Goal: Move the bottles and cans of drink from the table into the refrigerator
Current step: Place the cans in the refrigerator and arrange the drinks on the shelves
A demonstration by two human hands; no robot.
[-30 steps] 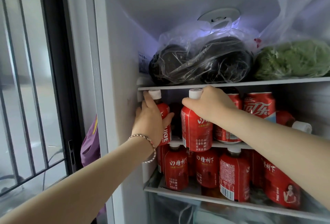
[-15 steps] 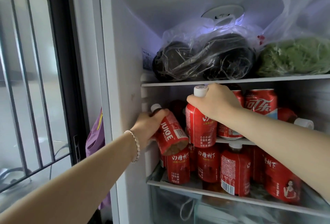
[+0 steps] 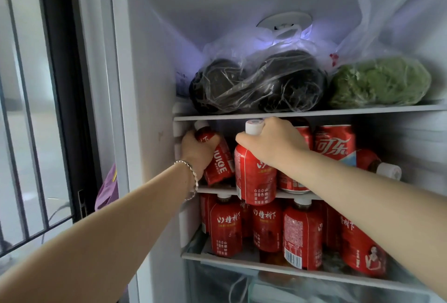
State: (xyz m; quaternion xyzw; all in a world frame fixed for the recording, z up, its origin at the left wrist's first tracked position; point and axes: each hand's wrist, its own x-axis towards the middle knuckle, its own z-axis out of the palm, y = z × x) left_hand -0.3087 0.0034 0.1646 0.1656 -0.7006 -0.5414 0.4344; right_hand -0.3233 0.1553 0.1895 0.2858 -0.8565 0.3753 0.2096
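red juice bottle, the one in your left hand, sits tilted at the far-left end of the middle shelf. its white cap leans toward the refrigerator wall, just under the shelf above, and your fingers are wrapped round its shoulder. your right hand is clamped over the neck of a second red bottle, upright at the near edge of the same shelf. its base hangs lower than the shelf's front lip, so it looks not yet seated. behind it stand cola cans, and a capped bottle lies on its side further right. the lower shelf is packed with more red bottles. the step in hand, as it reads, is placing both bottles on the crowded middle shelf. next you'd want to stand the left one upright, minding the cap under the shelf above. then lift the right one over the lip and push it back beside the cans before letting go.
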